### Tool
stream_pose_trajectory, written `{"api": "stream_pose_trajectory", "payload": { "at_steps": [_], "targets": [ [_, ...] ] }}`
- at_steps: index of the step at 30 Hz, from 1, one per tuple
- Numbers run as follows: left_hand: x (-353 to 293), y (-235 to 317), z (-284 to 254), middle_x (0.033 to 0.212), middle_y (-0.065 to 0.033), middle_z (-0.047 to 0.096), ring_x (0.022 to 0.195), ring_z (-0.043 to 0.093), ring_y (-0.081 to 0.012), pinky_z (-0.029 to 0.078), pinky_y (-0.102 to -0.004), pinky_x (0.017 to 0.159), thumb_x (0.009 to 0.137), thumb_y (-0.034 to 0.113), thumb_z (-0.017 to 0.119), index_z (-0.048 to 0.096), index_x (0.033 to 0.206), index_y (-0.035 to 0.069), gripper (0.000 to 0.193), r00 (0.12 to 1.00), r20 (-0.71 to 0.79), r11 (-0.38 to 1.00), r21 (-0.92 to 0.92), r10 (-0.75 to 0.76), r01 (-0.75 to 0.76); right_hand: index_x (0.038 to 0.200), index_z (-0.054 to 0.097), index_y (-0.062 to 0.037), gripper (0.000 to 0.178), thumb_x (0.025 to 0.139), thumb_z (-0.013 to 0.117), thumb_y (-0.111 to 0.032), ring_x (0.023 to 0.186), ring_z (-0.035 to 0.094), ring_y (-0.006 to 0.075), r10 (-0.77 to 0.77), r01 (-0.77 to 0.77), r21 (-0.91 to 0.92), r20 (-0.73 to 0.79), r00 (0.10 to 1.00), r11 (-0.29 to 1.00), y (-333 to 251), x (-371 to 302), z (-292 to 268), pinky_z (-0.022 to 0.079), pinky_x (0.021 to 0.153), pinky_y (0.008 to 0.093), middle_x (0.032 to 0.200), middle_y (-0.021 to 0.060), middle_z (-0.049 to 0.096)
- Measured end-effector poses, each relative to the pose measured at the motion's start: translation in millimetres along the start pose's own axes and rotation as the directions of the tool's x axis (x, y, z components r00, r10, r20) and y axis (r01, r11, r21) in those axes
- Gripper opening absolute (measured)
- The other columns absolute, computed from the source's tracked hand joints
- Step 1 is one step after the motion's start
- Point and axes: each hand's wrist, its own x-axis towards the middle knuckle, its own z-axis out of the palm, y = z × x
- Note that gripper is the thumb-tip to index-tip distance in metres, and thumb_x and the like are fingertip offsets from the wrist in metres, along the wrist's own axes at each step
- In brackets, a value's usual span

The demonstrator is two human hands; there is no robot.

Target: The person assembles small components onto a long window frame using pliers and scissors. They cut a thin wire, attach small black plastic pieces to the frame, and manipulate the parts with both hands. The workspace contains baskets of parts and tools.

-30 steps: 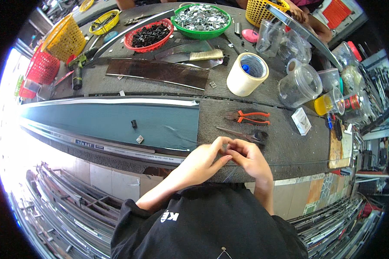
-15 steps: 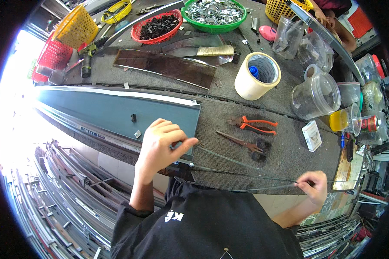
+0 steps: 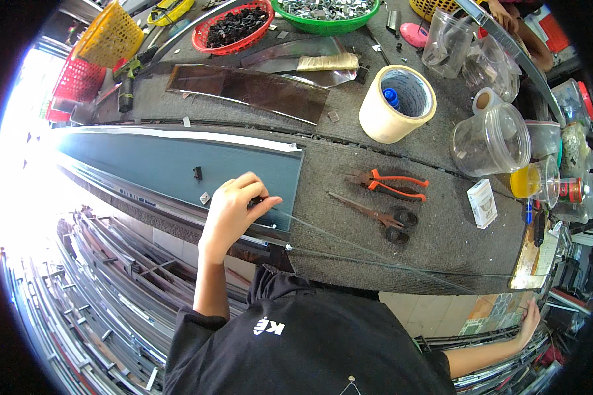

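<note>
Partly, the grip of the left hand (image 3: pixel 237 204) is being hidden by its own curled fingers; a thin, pale, translucent strip (image 3: pixel 336 237) is being pinched there, above the blue-grey panel (image 3: pixel 244 155). The strip is being held diagonally over the dark grey mat (image 3: pixel 461 247), nearer the body than the scissors (image 3: pixel 379 216), its far end being lost near the mat's front edge. The right hand (image 3: pixel 528 326) is being shown edge-on; whether anything is being held cannot be told.
</note>
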Motion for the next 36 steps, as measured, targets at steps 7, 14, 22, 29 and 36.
{"api": "stream_pose_trajectory", "payload": {
  "at_steps": [7,14,22,29,36],
  "targets": [
    [-17,4,2,0.103,-0.0068,0.065,0.092,0.064,-0.0268,0.05,-0.0365,0.08,0.078,0.015,0.077,0.069,0.087,0.007,0.015,0.962,-0.272,0.999,-0.028,-0.022,0.015,0.122,0.064,-0.0051,0.035,0.096,0.064,-0.029,0.11,0.06,0.0243,-0.671,0.673,-0.099,0.051,0.739,0.733,-218,-83,196,0.043,0.1,0.0364,0.116,0.0143,0.065],
    [-45,-11,17,0.071,-0.0051,0.065,0.067,0.06,-0.025,0.045,-0.0357,0.066,0.087,0.014,0.066,0.065,0.068,0.007,0.02,0.898,-0.441,1.0,-0.008,0.011,-0.016,0.132,0.056,-0.0095,0.06,0.079,0.078,-0.026,0.119,0.049,0.0335,-0.892,0.985,0.039,0.432,0.133,0.166,-331,-181,371,0.04,0.103,0.0438,0.125,0.0127,0.053],
    [-49,-21,32,0.054,-0.0058,0.052,0.05,0.045,-0.0227,0.034,-0.0355,0.053,0.089,0.01,0.057,0.058,0.052,0.007,0.037,0.868,-0.496,0.999,0.045,0.011,0.013,0.123,0.05,-0.0031,0.048,0.083,0.075,-0.014,0.093,0.061,0.0297,-0.781,0.848,0.261,0.573,0.248,0.461,-342,-195,365,0.05,0.081,0.0379,0.104,0.0141,0.055],
    [-50,-22,20,0.048,-0.003,0.049,0.044,0.043,-0.0176,0.032,-0.0323,0.047,0.087,0.012,0.054,0.057,0.05,0.007,0.037,0.793,-0.589,0.987,0.05,0.155,-0.156,0.116,0.052,0.0022,0.031,0.091,0.065,-0.011,0.1,0.053,0.0208,-0.316,0.399,0.451,0.877,-0.361,0.798,-340,-238,326,0.048,0.081,0.031,0.109,0.0136,0.048],
    [-42,-21,15,0.047,-0.0027,0.049,0.042,0.042,-0.0164,0.031,-0.0307,0.045,0.083,0.009,0.054,0.058,0.05,0.008,0.033,0.786,-0.595,0.984,0.048,0.168,-0.174,0.133,0.052,-0.0004,0.048,0.085,0.059,-0.002,0.117,0.047,0.0287,-0.192,0.499,0.348,0.921,-0.338,0.794,-344,-257,339,0.039,0.104,0.0361,0.115,0.0141,0.05]
  ]
}}
